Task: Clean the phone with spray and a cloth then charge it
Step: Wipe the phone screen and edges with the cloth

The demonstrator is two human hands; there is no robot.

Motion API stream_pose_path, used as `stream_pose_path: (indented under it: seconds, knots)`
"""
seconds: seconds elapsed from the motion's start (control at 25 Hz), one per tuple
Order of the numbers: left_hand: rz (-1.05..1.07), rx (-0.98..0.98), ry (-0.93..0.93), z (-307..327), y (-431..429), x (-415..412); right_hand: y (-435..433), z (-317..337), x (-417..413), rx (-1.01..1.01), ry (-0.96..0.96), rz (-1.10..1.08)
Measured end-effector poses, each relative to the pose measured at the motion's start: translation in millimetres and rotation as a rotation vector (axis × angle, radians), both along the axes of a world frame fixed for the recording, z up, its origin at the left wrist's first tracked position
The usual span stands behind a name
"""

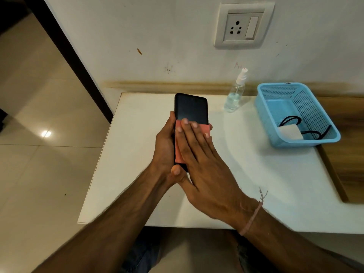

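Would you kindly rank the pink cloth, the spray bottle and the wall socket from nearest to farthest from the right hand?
1. pink cloth, pressed under the right hand.
2. spray bottle, ahead and rightward.
3. wall socket, higher, above the bottle.

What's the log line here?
phase: wipe | left hand: holds phone | right hand: presses cloth on phone | spray: on table | charger: in basket

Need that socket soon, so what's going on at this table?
A person is cleaning a phone. The left grip holds it above the table, while the right grip presses a pink cloth flat on the screen. The spray bottle stands by the wall. The charger lies in the blue basket, and nothing is plugged into the socket.
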State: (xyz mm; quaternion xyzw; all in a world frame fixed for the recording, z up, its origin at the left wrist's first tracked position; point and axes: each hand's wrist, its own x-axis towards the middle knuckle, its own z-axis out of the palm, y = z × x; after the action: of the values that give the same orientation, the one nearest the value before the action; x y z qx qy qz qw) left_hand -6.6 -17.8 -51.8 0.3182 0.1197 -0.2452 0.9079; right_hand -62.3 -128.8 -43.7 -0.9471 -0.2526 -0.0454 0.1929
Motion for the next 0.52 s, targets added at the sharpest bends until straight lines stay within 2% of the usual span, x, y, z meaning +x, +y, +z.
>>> stream_pose_path:
  seconds: [0.28, 0.52]
  knots:
    - [-0.022, -0.061, -0.022, 0.8, 13.2, 7.0, 0.6, -10.9, -33.6, -0.049, -0.060, 0.070]
    - [-0.033, -0.098, -0.040, 3.3, 9.7, 7.3, -1.9, -7.8, -20.6, -0.085, -0.077, 0.039]
